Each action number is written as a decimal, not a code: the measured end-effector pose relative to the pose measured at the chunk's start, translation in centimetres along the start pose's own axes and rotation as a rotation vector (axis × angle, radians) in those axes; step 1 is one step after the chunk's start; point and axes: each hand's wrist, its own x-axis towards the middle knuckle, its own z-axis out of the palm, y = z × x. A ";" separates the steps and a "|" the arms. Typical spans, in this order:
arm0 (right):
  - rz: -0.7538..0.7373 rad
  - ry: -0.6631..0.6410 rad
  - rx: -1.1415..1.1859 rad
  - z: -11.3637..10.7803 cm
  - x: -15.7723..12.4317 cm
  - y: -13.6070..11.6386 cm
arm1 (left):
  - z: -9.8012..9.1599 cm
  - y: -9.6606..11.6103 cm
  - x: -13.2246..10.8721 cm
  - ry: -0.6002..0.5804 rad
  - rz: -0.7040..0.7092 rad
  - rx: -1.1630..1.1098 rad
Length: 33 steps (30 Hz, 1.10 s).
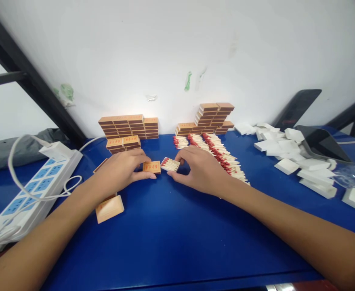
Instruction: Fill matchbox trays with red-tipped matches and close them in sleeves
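Note:
Between thumb and fingers, my left hand (125, 167) holds an orange matchbox sleeve (152, 167) over the blue table (177, 234). My right hand (197, 167) pinches a white tray of red-tipped matches (170, 165), its near corner beside the sleeve's right end. Tray and sleeve look apart, with a narrow gap. Loose matches (222, 155) lie in rows behind and right of my right hand. More sleeves (110, 208) lie beside and under my left wrist, partly hidden by it.
Matchboxes stand stacked by the wall at left (129, 127) and at centre right (213, 117). White empty trays (286, 147) are heaped at right, near a dark stand (319, 141). A power strip (34, 190) with white cables lies at left.

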 end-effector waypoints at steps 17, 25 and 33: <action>-0.046 -0.079 0.093 0.0 0.0 0.2 | 0.0 -0.1 -0.1 0.032 -0.013 -0.009; -0.059 -0.086 0.119 0.1 -0.1 0.4 | 0.2 -0.4 0.1 0.021 0.001 -0.029; -0.053 -0.070 0.133 0.3 -0.1 0.5 | 0.4 -0.8 0.0 0.036 -0.033 -0.034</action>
